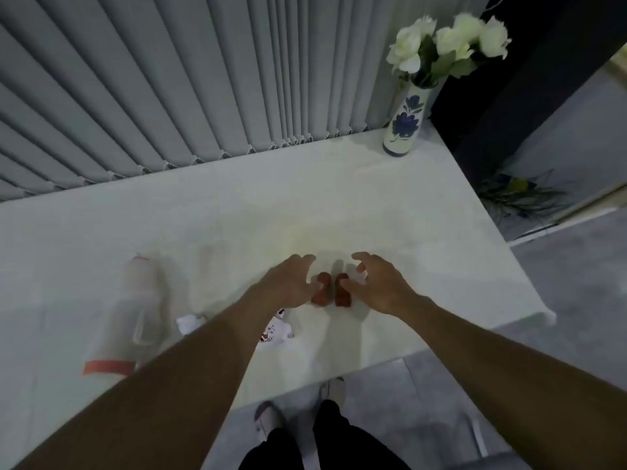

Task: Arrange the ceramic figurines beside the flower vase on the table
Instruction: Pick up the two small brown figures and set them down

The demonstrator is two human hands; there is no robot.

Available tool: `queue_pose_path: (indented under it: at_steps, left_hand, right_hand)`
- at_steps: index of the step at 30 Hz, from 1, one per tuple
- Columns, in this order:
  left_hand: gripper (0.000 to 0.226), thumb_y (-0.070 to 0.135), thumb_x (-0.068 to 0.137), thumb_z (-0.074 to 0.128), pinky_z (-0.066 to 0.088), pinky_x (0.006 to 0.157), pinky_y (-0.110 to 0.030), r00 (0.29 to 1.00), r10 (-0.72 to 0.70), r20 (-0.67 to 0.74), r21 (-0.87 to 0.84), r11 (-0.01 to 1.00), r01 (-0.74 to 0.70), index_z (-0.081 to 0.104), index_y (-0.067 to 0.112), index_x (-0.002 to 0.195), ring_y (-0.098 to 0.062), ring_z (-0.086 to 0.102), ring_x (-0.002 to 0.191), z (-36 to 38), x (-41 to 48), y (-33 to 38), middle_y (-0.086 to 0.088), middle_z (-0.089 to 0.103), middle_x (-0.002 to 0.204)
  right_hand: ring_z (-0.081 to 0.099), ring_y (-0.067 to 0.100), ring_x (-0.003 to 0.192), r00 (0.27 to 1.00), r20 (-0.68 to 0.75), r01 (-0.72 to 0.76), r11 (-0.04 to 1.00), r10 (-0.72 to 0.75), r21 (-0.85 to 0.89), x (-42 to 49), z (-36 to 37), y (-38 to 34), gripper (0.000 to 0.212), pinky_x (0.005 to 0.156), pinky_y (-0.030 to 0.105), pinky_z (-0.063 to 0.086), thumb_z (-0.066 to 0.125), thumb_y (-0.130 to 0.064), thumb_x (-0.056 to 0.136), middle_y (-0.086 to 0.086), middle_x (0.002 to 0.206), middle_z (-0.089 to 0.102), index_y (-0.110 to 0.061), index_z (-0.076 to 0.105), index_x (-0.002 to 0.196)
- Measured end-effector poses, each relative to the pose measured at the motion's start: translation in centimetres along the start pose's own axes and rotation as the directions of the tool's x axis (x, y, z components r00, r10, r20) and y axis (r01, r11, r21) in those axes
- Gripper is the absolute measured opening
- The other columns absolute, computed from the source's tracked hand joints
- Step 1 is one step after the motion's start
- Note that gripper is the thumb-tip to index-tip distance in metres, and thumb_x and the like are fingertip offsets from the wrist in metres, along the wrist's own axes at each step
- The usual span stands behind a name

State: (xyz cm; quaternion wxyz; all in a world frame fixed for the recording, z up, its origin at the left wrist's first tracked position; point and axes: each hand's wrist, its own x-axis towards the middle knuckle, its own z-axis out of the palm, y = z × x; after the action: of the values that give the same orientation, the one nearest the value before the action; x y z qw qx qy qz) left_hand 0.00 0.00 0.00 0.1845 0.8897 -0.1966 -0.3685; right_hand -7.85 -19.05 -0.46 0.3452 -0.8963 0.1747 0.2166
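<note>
Two small red-brown figurines stand side by side near the table's front edge, the left figurine (321, 289) and the right figurine (342, 290). My left hand (288, 283) hovers just left of them with fingers spread, the thumb touching the left one. On the other side my right hand (376, 283) is spread too, its thumb against the right figurine. A white figurine with red marks (275, 331) lies partly under my left forearm. The white vase with blue flowers painted on it (403, 125) holds white roses (448, 42) at the table's far right corner.
A clear plastic bag with a red strip (132, 317) lies at the left on the white table (237, 215). A small white object (190, 323) rests beside it. Grey vertical blinds (169, 79) hang behind the table. My feet (298, 412) show below the front edge.
</note>
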Motion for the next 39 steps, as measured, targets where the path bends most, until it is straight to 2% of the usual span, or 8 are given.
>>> queue_pose_path:
  at_steps: [5, 8, 12, 17, 20, 24, 30, 39]
  left_hand:
    - [0.070, 0.044, 0.094, 0.057, 0.037, 0.112, -0.043, 0.999, -0.012, 0.049, -0.026, 1.000, 0.013, 0.029, 0.023, 0.155, -0.028, 0.040, 0.140, 1.6, 0.9, -0.4, -0.012, 0.038, 0.151]
    - [0.053, 0.035, 0.091, 0.062, 0.044, 0.104, -0.044, 0.999, 0.004, 0.042, -0.052, 0.999, -0.002, 0.048, 0.022, 0.140, -0.032, 0.051, 0.126, 2.1, 1.1, -0.3, -0.012, 0.048, 0.133]
    - [0.039, 0.019, 0.085, 0.067, 0.052, 0.091, -0.043, 0.999, 0.032, -0.004, -0.151, 0.988, -0.032, 0.058, 0.014, 0.123, -0.031, 0.062, 0.107, 2.8, 1.3, -0.2, -0.013, 0.061, 0.114]
    - [0.039, 0.002, 0.085, 0.064, 0.058, 0.084, -0.047, 0.999, 0.032, 0.006, -0.351, 0.936, -0.028, 0.048, 0.010, 0.120, -0.034, 0.071, 0.086, 3.5, 1.5, 0.3, -0.016, 0.068, 0.101]
    - [0.040, -0.004, 0.083, 0.065, 0.058, 0.077, -0.041, 1.000, 0.023, 0.020, -0.389, 0.921, -0.013, 0.043, 0.008, 0.114, -0.032, 0.066, 0.076, 3.5, 1.6, 0.6, -0.012, 0.065, 0.088]
    - [0.036, 0.001, 0.082, 0.069, 0.058, 0.081, -0.040, 1.000, -0.011, 0.007, -0.399, 0.917, 0.013, 0.051, 0.013, 0.110, -0.029, 0.067, 0.085, 3.7, 1.9, 0.5, -0.009, 0.067, 0.094]
    - [0.037, -0.010, 0.072, 0.073, 0.057, 0.082, -0.051, 0.977, 0.004, -0.213, -0.465, 0.879, -0.105, 0.058, 0.023, 0.079, -0.020, 0.063, 0.076, 3.6, 2.6, 0.9, 0.005, 0.064, 0.078]
    - [0.035, -0.004, 0.077, 0.071, 0.056, 0.080, -0.045, 0.925, 0.174, -0.339, -0.300, 0.912, -0.281, 0.050, 0.023, 0.085, -0.022, 0.065, 0.080, 4.7, 3.8, 1.5, 0.010, 0.058, 0.075]
  right_hand:
    - [0.058, 0.026, 0.119, 0.996, 0.093, -0.011, 1.000, 0.011, 0.005, 0.7, 1.4, 1.2, 0.068, 0.098, 0.032, 0.045, 0.076, -0.041, 0.089, 0.005, 0.133, 0.057, -0.020, 0.050, 0.147]
    - [0.061, 0.022, 0.098, 0.996, 0.092, 0.007, 1.000, -0.008, 0.012, 1.2, 2.2, 1.9, 0.048, 0.082, 0.029, 0.046, 0.074, -0.050, 0.076, 0.000, 0.111, 0.061, -0.033, 0.064, 0.119]
    - [0.058, 0.015, 0.083, 0.995, 0.099, -0.008, 0.995, -0.002, 0.099, 1.7, 2.9, 2.5, 0.030, 0.075, 0.026, 0.043, 0.068, -0.056, 0.063, -0.002, 0.096, 0.061, -0.040, 0.058, 0.088]
    - [0.065, 0.012, 0.091, 0.994, 0.103, -0.004, 0.964, -0.025, 0.267, 1.4, 2.4, 2.6, 0.038, 0.082, 0.028, 0.051, 0.084, -0.023, 0.077, -0.004, 0.105, 0.069, -0.026, 0.059, 0.106]
    - [0.074, 0.023, 0.090, 0.995, 0.097, -0.016, 0.935, -0.020, 0.353, 1.3, 2.4, 3.1, 0.040, 0.090, 0.037, 0.058, 0.083, -0.013, 0.078, 0.005, 0.100, 0.074, -0.027, 0.056, 0.104]
    - [0.074, 0.026, 0.091, 0.997, 0.054, 0.021, 0.914, -0.047, 0.405, 1.1, 2.2, 3.5, 0.040, 0.084, 0.030, 0.057, 0.080, -0.003, 0.082, 0.010, 0.100, 0.074, -0.027, 0.055, 0.101]
    - [0.068, 0.009, 0.089, 0.984, -0.111, 0.170, 0.908, -0.137, 0.384, 0.5, 1.6, 3.6, 0.024, 0.085, 0.023, 0.053, 0.067, 0.005, 0.084, -0.006, 0.086, 0.071, -0.015, 0.066, 0.096]
    - [0.061, 0.010, 0.094, 0.954, -0.226, 0.252, 0.931, -0.195, 0.262, -0.1, 1.3, 5.5, 0.027, 0.083, 0.026, 0.051, 0.062, -0.001, 0.092, -0.014, 0.092, 0.067, -0.025, 0.060, 0.102]
